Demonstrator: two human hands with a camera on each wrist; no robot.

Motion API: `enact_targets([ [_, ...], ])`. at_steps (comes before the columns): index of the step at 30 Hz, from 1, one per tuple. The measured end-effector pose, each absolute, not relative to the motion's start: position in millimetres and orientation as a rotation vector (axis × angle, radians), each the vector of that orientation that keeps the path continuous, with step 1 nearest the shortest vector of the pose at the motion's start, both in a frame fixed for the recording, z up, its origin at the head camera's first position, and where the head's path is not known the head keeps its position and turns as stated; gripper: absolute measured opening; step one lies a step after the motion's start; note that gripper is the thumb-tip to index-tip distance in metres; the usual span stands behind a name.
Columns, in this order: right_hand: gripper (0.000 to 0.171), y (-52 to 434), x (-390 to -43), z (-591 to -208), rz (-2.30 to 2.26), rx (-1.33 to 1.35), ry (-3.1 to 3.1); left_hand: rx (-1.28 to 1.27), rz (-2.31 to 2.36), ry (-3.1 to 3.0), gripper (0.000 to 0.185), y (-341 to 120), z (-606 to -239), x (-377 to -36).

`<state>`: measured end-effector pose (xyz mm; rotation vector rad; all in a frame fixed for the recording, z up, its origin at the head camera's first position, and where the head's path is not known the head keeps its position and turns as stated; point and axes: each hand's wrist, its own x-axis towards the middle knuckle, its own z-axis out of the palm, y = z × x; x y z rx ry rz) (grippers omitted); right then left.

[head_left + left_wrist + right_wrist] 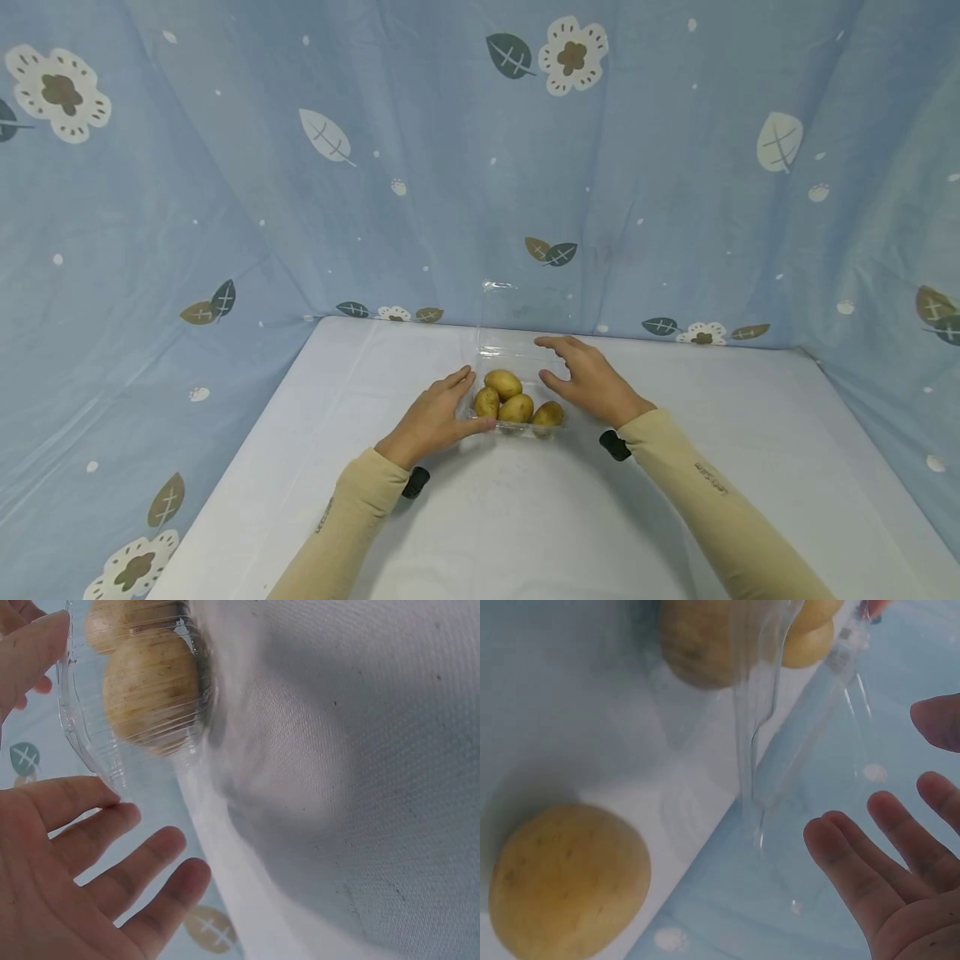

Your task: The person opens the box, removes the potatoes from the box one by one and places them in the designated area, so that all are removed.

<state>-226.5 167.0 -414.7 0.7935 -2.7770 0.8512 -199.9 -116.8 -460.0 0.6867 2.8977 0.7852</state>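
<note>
A clear plastic clamshell box (517,428) stands on the white cloth with its transparent lid (525,308) raised at the back. Inside lie several yellow potatoes (516,408). My left hand (435,419) is at the box's left side, fingers spread, with the thumb by the front rim and an index fingertip (112,796) at the edge. At the right side, my right hand (592,382) hovers with thumb and fingers apart, holding nothing. The right wrist view shows another potato (570,881) on the cloth outside the box; the right hand and wrist hide it in the head view.
The table (360,367) is covered in white cloth. Behind it and along both sides hangs a blue curtain (420,208) with printed leaves and flowers, close behind the raised lid. Dark wrist devices (615,445) sit under both wrists.
</note>
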Motion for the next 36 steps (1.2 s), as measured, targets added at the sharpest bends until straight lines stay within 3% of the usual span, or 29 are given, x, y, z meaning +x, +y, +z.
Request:
enact_targets([
  [36, 0.038, 107, -251, -453, 0.930, 0.867, -2.941, 0.672, 0.769, 2.896, 0.097, -117, -463, -202],
])
